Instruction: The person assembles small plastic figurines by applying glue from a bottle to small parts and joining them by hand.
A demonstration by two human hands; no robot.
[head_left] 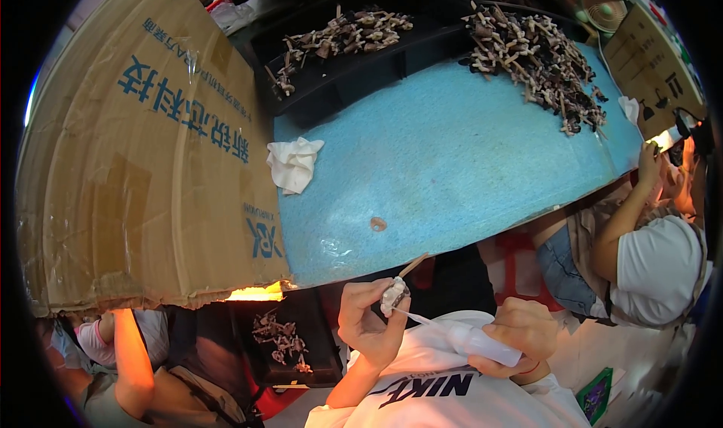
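Near the table's front edge, my left hand (372, 324) is closed, pinching a small lumpy white-and-dark piece on a wooden stick (392, 295) between thumb and fingers. The stick points up and to the right. My right hand (525, 333) is wrapped round a translucent white squeeze bottle (474, 339), which lies tilted with its thin nozzle toward the left. The nozzle's tip is at the lumpy piece; whether it touches cannot be made out. Many similar pieces on sticks lie in a heap (527, 55) at the table's far right.
A blue-covered table (452, 149) bears a crumpled white tissue (294, 164). A large cardboard box (151, 164) walls off the left. Black trays with similar pieces stand at the back (339, 89) and below the front edge (245, 353). Co-workers (655, 262) sit on both sides.
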